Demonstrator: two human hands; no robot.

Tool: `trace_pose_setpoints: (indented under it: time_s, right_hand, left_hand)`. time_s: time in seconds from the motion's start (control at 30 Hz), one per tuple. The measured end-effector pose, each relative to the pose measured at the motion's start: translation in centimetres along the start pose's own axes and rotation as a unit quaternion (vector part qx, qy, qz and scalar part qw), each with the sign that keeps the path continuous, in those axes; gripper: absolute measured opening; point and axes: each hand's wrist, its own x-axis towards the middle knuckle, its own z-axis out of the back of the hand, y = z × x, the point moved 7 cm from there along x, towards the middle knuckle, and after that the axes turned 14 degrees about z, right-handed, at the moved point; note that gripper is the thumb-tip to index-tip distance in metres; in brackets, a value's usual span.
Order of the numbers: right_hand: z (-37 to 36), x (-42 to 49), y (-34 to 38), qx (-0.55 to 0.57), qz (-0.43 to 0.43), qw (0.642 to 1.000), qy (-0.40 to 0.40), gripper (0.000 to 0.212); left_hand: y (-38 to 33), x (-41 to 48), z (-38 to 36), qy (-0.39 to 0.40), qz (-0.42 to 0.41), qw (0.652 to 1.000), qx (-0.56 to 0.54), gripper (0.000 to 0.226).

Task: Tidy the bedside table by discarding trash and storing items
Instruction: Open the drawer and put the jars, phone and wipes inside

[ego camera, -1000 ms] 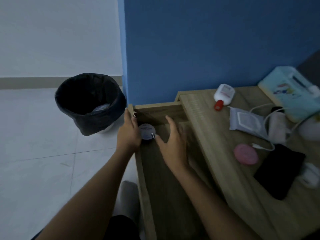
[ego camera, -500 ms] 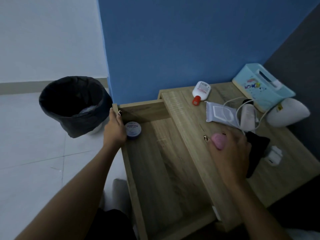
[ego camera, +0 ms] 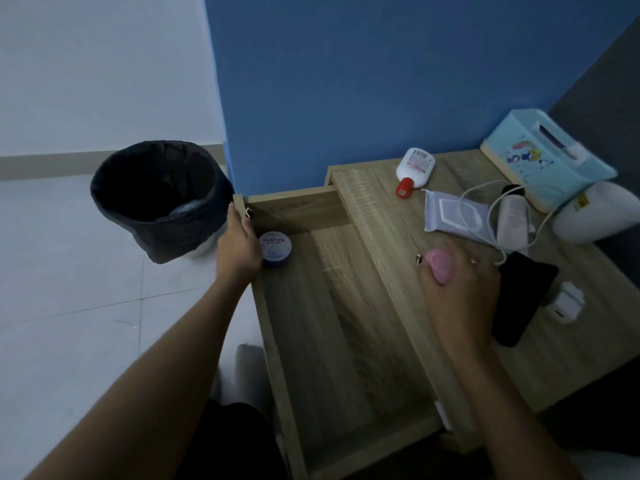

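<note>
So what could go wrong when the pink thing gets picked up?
The white cable lies right beside the right hand, which grips the pink case, so lifting might snag it. A bump from that hand could shove the black phone into the small white box beside it. The left hand holds the side of the open drawer, so fingers might get pinched if it shuts.

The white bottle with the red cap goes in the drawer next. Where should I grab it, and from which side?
Take the white bottle across its wide body, from above, thumb on one long edge and fingers on the other. It lies flat on the tabletop with both edges clear; the red cap is probably too small.
</note>
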Motion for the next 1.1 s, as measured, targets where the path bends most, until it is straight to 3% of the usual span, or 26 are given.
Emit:
trace_pose_setpoints:
  time_s: [0.1,0.33,0.53,0.73,0.87,1.1]
  right_hand:
    - [-0.8,0.6,4.4,0.046,0.070,0.996,-0.027,0.046]
    - [-10.2,2.4,12.1,0.099,0.182,0.977,0.047,0.051]
    - [-19.5,3.4,10.4,0.070,0.138,0.979,0.134,0.042]
    - [-24.2,3.2,8.4,0.023,0.110,0.972,0.207,0.051]
    - [-26.7,3.1,8.0,0.027,0.120,0.965,0.230,0.040]
    - [-28.7,2.1,8.1,0.009,0.115,0.961,0.251,0.050]
  left_hand:
    - [0.0,0.1,0.0,-0.001,0.006,1.000,-0.006,0.054]
    - [0.2,0.3,-0.2,-0.006,0.000,1.000,-0.012,0.054]
    - [0.5,1.1,-0.5,-0.018,-0.015,1.000,-0.005,0.054]
    - [0.6,1.7,-1.0,-0.011,-0.026,1.000,-0.014,0.054]
    - [0.4,1.7,-0.8,-0.029,-0.045,0.999,-0.007,0.053]
    - [0.6,1.8,-0.7,-0.036,-0.046,0.998,-0.002,0.052]
